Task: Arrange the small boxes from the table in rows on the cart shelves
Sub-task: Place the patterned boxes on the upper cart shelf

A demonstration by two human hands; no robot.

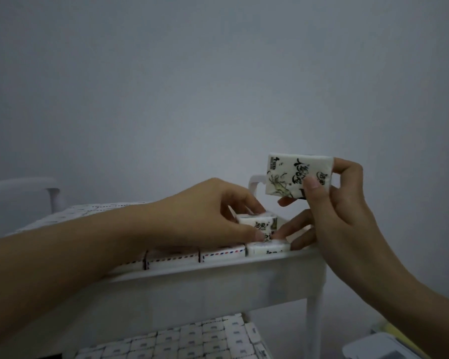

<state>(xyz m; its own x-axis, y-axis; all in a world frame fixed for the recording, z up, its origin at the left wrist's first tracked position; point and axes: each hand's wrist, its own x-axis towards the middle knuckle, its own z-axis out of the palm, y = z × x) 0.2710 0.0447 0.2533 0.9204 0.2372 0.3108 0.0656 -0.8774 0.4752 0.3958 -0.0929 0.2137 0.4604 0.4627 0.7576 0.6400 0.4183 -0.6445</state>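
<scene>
My right hand point(345, 211) pinches a small white box with black brush lettering point(293, 174), holding it up above the right end of the white cart's top shelf point(218, 270). My left hand point(208, 216) reaches across the shelf and grips another lettered box point(259, 221) that sits on the top layer. A third lettered box point(267, 248) lies at the shelf's front right corner. Rows of boxes with red-and-blue striped edges point(182, 256) fill the shelf to the left, partly hidden under my left forearm.
The lower cart shelf point(192, 340) is packed with several rows of white boxes. A cart handle point(255, 181) rises behind the held box, another point(36, 185) at far left. A pale container point(379, 348) sits on the floor at bottom right. A plain wall lies behind.
</scene>
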